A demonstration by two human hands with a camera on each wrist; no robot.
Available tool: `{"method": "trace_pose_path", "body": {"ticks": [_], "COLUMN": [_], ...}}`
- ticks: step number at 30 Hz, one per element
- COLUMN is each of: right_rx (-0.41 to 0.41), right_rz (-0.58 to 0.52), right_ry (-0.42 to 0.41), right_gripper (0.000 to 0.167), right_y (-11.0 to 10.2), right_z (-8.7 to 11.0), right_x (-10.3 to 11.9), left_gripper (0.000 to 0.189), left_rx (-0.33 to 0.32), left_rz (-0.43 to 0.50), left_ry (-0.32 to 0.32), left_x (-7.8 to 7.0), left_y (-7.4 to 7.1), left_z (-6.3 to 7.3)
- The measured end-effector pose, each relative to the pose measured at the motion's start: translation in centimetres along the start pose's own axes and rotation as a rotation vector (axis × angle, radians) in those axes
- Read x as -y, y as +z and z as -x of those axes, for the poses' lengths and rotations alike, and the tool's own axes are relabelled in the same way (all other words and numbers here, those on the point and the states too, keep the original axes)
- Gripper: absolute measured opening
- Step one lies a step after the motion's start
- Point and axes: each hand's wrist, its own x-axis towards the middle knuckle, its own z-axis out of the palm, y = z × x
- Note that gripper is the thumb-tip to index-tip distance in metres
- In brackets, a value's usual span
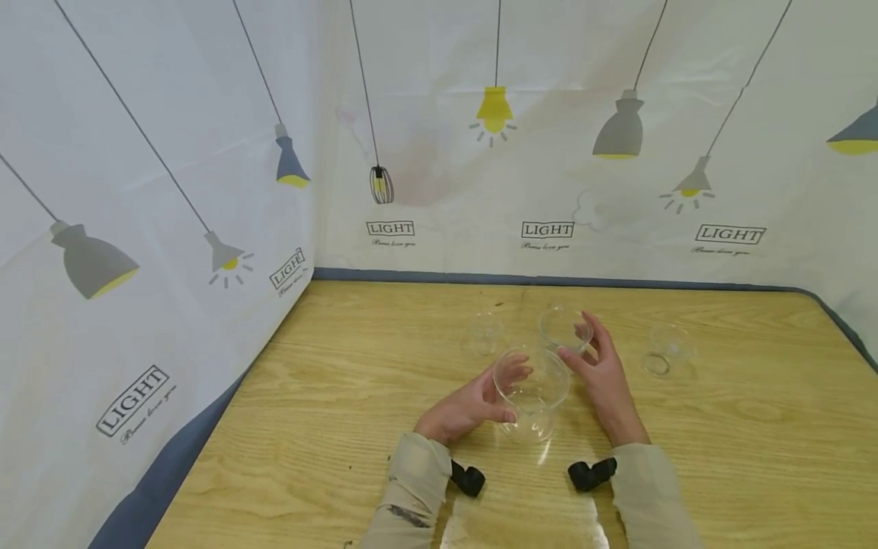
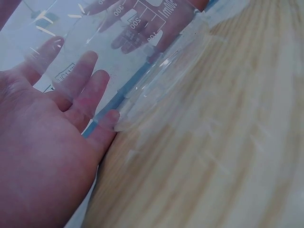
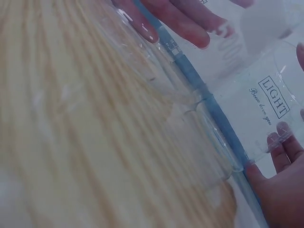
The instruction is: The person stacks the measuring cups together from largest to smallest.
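Note:
A large clear glass beaker with white ml markings stands on the table before me. My left hand holds it from the left, thumb on the near side and fingers round the far side. In the left wrist view, the fingers of the left hand spread along the beaker's wall. Just behind and to the right is a smaller clear glass beaker. My right hand grips that one from the right between thumb and fingers. The right wrist view shows the smaller beaker close beside the large one, overlapping it.
Left of the smaller beaker, another faint clear glass vessel stands on the wooden table. Farther right is one more clear glass vessel. A white curtain printed with lamps encloses the back and sides of the table.

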Motion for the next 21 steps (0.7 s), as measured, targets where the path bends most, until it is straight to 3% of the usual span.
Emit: {"method": "trace_pose_path", "body": {"ticks": [21], "right_rx": [0.005], "right_rz": [-0.026], "right_ry": [-0.015], "right_gripper": [0.077], "right_y": [0.09], "right_z": [0.74], "right_x": [0.57], "left_gripper": [0.085], "left_rx": [0.001], "left_rz": [-0.019], "left_ry": [-0.006], "left_x": [0.10], "left_y": [0.02], "left_z": [0.06]}}
